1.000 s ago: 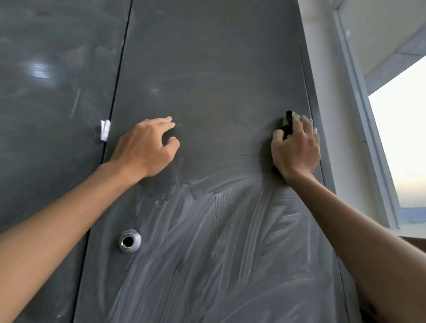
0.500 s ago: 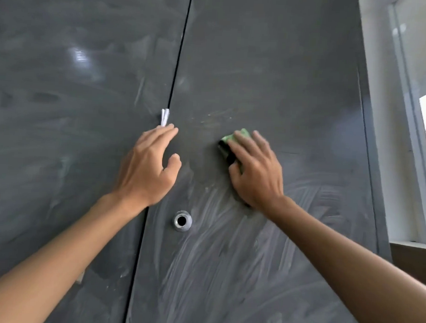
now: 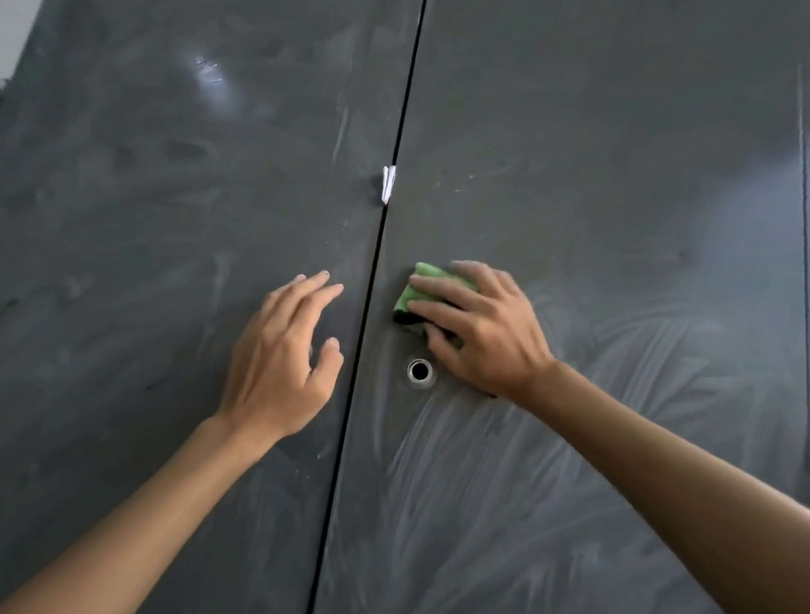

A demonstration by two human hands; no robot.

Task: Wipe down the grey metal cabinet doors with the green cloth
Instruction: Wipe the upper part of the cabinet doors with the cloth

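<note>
1. We see the folded green cloth [image 3: 425, 289] pinned flat under the right hand [image 3: 479, 328], fingers spread over it, pressing it vs. the right grey metal cabinet door [image 3: 608, 176].
2. Just below that hand: small round silver lock hole [image 3: 420, 372]; streaky wipe marks to its right & below.
3. Left of it, past the dark door gap [image 3: 377, 268], the left hand [image 3: 282, 362] lies open, empty, on the left grey metal door [image 3: 143, 202].
4. Above both hands: a white paper scrap [image 3: 388, 183] stuck in the gap.

Matt grey metal doors [image 3: 608, 176], smeared; soft green cloth [image 3: 420, 286]; shiny metal lock ring [image 3: 421, 372].
</note>
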